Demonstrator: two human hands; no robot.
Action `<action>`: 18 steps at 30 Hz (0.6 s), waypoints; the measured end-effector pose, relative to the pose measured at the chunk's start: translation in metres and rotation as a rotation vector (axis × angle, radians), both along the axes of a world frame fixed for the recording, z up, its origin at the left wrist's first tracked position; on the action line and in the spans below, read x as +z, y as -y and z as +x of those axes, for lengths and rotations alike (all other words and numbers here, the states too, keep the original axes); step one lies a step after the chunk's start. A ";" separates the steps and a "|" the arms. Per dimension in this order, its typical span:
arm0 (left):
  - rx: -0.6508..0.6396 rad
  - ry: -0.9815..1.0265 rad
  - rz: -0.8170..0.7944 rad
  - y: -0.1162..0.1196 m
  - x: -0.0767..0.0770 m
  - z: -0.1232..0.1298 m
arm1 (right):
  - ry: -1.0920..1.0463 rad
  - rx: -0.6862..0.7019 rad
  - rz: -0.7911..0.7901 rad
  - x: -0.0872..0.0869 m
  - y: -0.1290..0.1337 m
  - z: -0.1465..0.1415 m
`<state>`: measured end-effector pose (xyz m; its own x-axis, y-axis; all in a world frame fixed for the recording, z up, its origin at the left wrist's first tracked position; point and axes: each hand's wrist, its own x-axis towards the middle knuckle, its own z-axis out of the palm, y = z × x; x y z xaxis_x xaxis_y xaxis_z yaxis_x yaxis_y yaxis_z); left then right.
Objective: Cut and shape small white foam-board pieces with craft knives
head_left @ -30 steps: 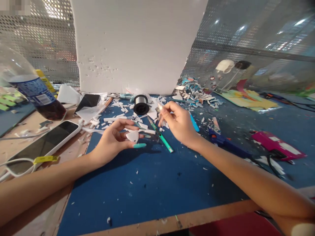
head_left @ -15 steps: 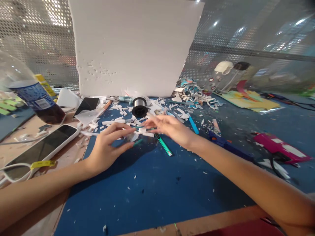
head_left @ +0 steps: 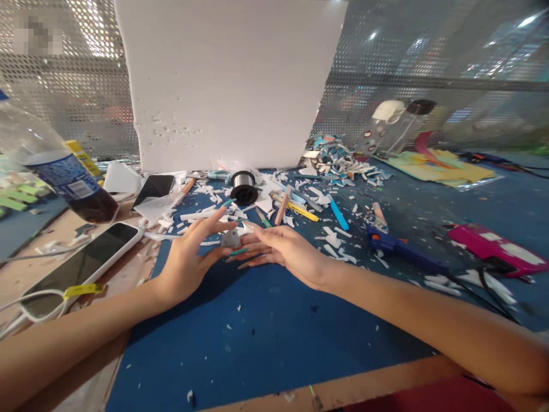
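Note:
My left hand (head_left: 191,258) pinches a small white foam piece (head_left: 231,238) between thumb and fingers, just above the blue cutting mat (head_left: 274,337). My right hand (head_left: 281,252) lies palm down beside it, its fingertips touching the foam piece and the left fingers. A green craft knife (head_left: 262,218) lies just behind the hands, partly hidden by them. White foam scraps (head_left: 206,214) are scattered around.
A large white foam board (head_left: 227,86) stands at the back. A wire spool (head_left: 243,186), pencils and a blue pen (head_left: 338,214) lie behind the hands. A blue glue gun (head_left: 398,247) and a pink box (head_left: 493,249) sit right; a phone (head_left: 81,260) and a bottle (head_left: 55,171) left.
My right hand came down from a raised position at the right and moved left to meet my left hand at the foam piece. The stick it held earlier is no longer in it.

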<state>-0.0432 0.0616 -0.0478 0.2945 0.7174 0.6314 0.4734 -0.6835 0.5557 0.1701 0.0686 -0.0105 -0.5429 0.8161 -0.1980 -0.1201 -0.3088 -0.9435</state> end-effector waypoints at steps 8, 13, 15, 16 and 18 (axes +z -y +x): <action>-0.029 0.084 -0.161 0.003 0.000 0.001 | -0.030 0.015 0.005 0.001 0.002 -0.001; -0.011 0.093 -0.189 0.003 -0.001 0.001 | -0.028 0.025 0.028 0.000 0.002 -0.002; 0.004 0.106 -0.200 0.002 -0.001 0.000 | -0.030 0.051 0.043 0.000 0.002 -0.001; 0.009 0.110 -0.216 0.002 -0.001 0.000 | -0.034 0.061 0.046 0.000 0.003 -0.001; 0.013 0.121 -0.257 0.002 0.000 -0.001 | -0.035 0.072 0.046 -0.001 0.003 0.000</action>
